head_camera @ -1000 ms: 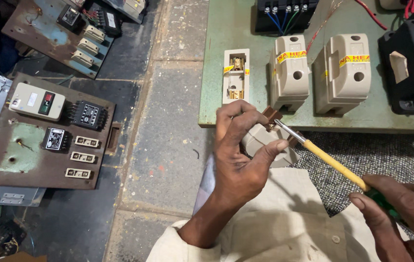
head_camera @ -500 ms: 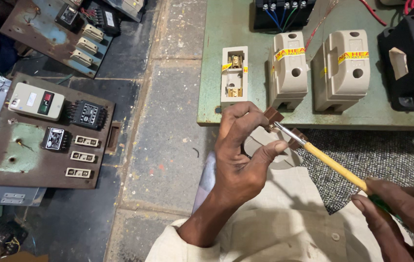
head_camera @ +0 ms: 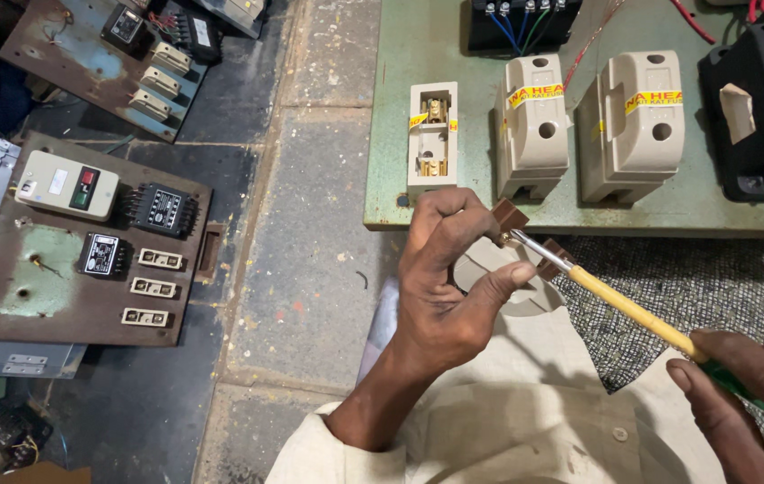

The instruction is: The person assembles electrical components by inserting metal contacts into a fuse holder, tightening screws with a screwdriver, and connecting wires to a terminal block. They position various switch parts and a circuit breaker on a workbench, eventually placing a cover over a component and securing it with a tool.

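Your left hand [head_camera: 449, 287], at the centre of the frame, is curled nearly closed, with the fingertips and thumb pinching a small brown fuse part [head_camera: 525, 237] that has two metal-brown lugs, one under the fingers and one by the thumb. Your right hand [head_camera: 740, 394], in the lower right corner, is wrapped shut around the green grip of a yellow-shafted screwdriver [head_camera: 628, 309]. The screwdriver's long axis runs on a diagonal from lower right up toward the centre, and its metal tip points up and left, landing on the fuse part between the two lugs, just below the near edge of the green board [head_camera: 400, 134]. The likeliest trouble is a slip: the tip sits right beside your left thumb and fingers, so if it jumps off the screw under pressure it could jab into them. The part is held only by a fingertip pinch in the air, so twisting force could also spin it out of your grip and drop it onto the cloth over your lap or the stone floor [head_camera: 310, 269]. The open white fuse base [head_camera: 432, 134] sits on the board just above your left hand, with two closed cream fuse holders [head_camera: 534, 125] to its right.
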